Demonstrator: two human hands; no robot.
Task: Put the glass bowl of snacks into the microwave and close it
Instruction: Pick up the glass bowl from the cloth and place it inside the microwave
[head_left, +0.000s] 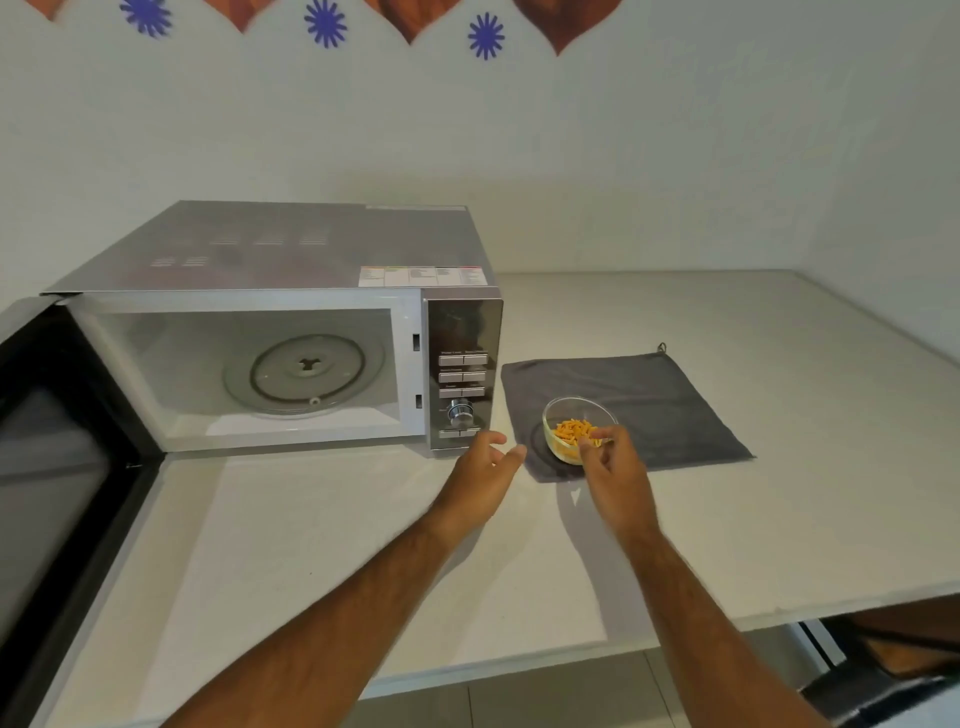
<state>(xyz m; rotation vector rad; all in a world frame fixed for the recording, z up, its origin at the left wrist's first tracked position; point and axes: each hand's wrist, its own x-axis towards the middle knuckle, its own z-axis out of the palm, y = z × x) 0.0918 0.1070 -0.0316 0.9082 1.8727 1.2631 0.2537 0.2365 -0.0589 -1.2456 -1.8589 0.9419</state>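
Note:
A small glass bowl (569, 422) of orange snack sticks rests on a grey cloth (654, 400), right of the microwave (291, 260). The microwave's door (57, 467) hangs wide open to the left, and the glass turntable (306, 371) inside carries nothing. My right hand (613, 462) is at the bowl's near right rim, fingers curled against it and hiding part of the glass. My left hand (485, 467) hovers just left of the bowl, below the control panel (462, 374), fingers apart and holding nothing.
The pale counter (779, 493) runs to a front edge at the lower right, with floor and a dark object (893, 670) below it. A wall stands close behind the microwave and along the right side.

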